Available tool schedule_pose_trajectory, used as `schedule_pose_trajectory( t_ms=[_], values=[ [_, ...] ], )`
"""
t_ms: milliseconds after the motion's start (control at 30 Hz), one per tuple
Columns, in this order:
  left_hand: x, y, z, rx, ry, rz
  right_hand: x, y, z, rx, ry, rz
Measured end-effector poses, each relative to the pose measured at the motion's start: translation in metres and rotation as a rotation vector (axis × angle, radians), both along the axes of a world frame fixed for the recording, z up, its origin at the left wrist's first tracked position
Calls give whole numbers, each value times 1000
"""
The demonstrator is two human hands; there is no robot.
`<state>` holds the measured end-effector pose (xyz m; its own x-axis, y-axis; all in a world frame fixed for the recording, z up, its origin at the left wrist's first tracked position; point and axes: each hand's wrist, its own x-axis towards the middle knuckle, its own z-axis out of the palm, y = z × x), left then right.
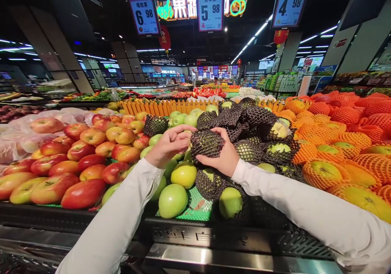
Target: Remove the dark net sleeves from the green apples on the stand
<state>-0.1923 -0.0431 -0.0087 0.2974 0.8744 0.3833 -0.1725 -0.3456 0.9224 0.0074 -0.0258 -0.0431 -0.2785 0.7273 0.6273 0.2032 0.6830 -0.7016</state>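
Observation:
My right hand grips an apple wrapped in a black foam net, with the thumb across its front and the fingers over its right side. Close by on the left, my left hand has its fingers loosely bent, the fingertips at the net's left edge; whether they touch it I cannot tell. No item shows inside the left hand. Below lie bare green apples on a green mat. More apples in black nets are heaped behind and to the right of my right hand.
Red and yellow apples fill the left of the display. On the right are citrus fruits in orange foam nets. A black tray edge runs along the front, and a low orange fence along the back. Price signs hang overhead.

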Motion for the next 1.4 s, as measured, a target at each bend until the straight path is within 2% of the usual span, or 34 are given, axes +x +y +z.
schedule_pose_trajectory(
  t_ms=[167, 267, 400, 667, 733, 800, 967, 1033, 1100, 1167, 1300, 1400],
  values=[
    [-6, -1, -6, 84, -23, -119, -3, 1, -5, -74, 160, 164],
    [-4, -1, -8, 112, -21, -139, -4, 3, -7, -153, 227, 214],
    [1, 1, -6, 100, 36, -44, -5, 7, -9, -176, 213, 135],
    [0, 4, -5, 37, 284, 66, 1, 8, -2, -27, 262, 25],
    [1, 4, -7, 47, 384, 85, 2, 7, 1, 12, 221, -29],
    [1, 5, -8, 81, 393, 99, 3, 5, 3, 63, 170, -49],
    [-4, 7, -8, 218, 71, 231, 3, 0, 2, 190, 72, -3],
    [-5, 7, -8, 237, 83, 176, 4, 0, 0, 226, -17, -3],
    [-4, 6, -9, 210, 199, 55, 4, -1, -1, 263, -117, 7],
    [-1, 5, -9, 158, 335, 15, 5, -2, -2, 288, -199, 23],
    [3, 6, -10, 74, 423, 164, 4, -3, -1, 247, -319, -53],
    [2, 10, -13, 7, 398, 160, 4, -4, 0, 267, -369, -52]
  ],
)
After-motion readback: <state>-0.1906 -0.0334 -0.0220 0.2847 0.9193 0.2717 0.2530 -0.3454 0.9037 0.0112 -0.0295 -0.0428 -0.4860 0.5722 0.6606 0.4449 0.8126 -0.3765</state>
